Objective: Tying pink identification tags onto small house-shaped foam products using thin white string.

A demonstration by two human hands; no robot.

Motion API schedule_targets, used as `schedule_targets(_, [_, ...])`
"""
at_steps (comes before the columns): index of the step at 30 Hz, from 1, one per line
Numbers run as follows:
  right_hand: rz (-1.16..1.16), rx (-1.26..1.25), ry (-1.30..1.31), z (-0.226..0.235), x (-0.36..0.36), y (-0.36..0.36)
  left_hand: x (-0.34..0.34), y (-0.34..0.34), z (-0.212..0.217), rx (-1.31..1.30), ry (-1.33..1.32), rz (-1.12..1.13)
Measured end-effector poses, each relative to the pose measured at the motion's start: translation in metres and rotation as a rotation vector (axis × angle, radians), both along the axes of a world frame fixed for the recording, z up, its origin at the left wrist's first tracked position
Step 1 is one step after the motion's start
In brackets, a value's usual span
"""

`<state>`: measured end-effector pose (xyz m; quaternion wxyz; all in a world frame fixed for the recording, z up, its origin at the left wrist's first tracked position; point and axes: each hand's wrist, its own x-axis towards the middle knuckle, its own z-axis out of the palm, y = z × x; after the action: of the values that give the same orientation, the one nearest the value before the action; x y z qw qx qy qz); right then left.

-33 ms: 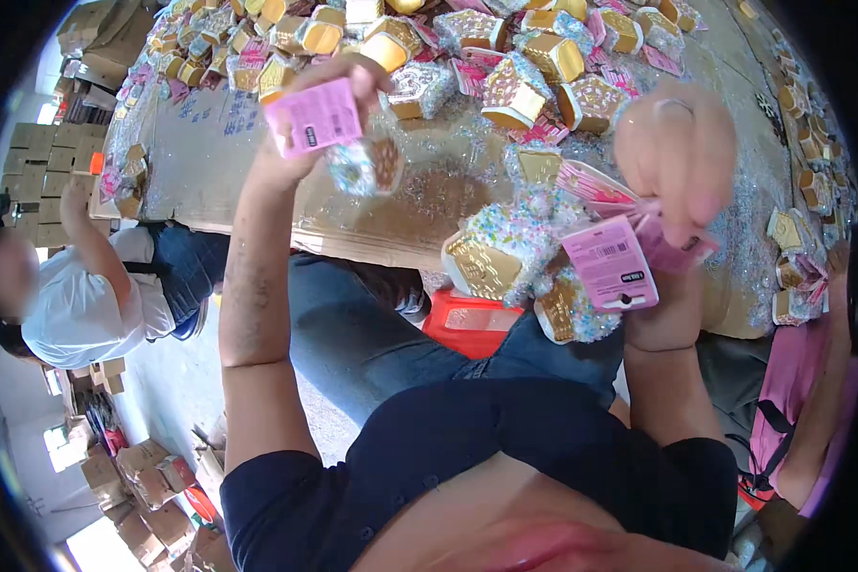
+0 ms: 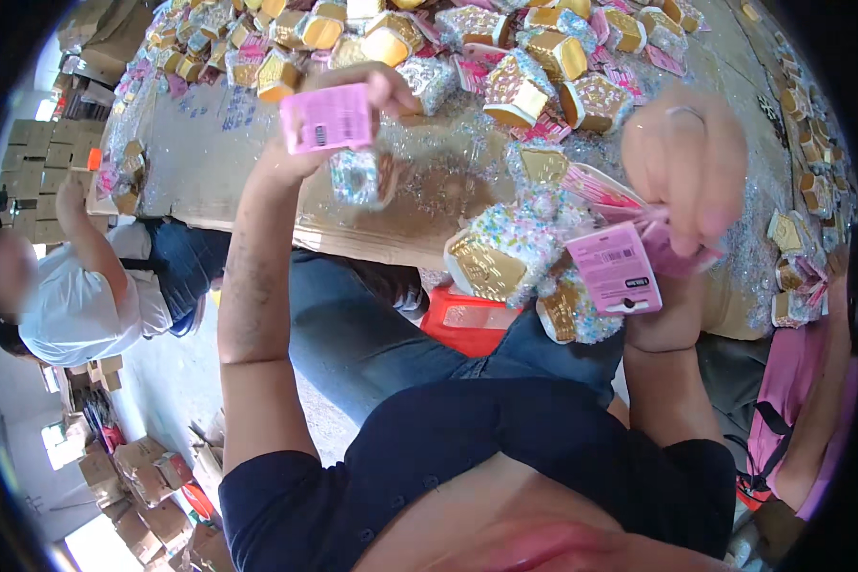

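Note:
My left hand (image 2: 389, 86) is closed on a pink card tag (image 2: 326, 119). Below that tag hangs a small ornament (image 2: 357, 178), its sides coated in pale beads; motion blurs it. On the right, my right hand (image 2: 691, 157) pinches a bunch of pink card tags (image 2: 618, 269) with its fingers pressed together. Several gold and sprinkle-covered house-shaped ornaments (image 2: 494, 262) hang from the bunch over the table's near edge. How the tags are attached is hidden by my right fingers.
Many similar ornaments (image 2: 515, 95) with pink tags are piled on the cardboard-covered table (image 2: 257, 191), strewn with loose beads. A red plastic stool (image 2: 462, 319) shows between my legs. One person (image 2: 86, 296) sits at left; another's arm (image 2: 815, 419) is at right. Cartons (image 2: 143, 477) stand behind.
My left hand has shifted slightly to the right with its tag, and the ornament below has turned. My right hand and its bunch have moved a little right and down.

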<state>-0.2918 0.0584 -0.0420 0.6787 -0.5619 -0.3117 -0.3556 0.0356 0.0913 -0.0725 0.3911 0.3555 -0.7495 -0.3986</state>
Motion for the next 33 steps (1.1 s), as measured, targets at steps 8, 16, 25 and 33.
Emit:
schedule_targets(8, [0.208, -0.113, 0.036, 0.009, 0.005, -0.010, -0.058, -0.012, -0.027, 0.519, -0.272, -0.149])
schedule_targets(16, [0.170, -0.006, -0.046, 0.001, 0.006, 0.003, -0.085, -0.026, -0.040, 0.131, -0.339, -0.304])
schedule_targets(25, [0.200, -0.051, -0.054, 0.001, 0.007, -0.005, -0.094, -0.017, -0.048, -0.241, -0.718, -0.074])
schedule_targets(33, [0.009, -0.007, 0.001, 0.003, 0.002, 0.003, -0.081, -0.004, -0.017, -0.273, -0.657, -0.042])
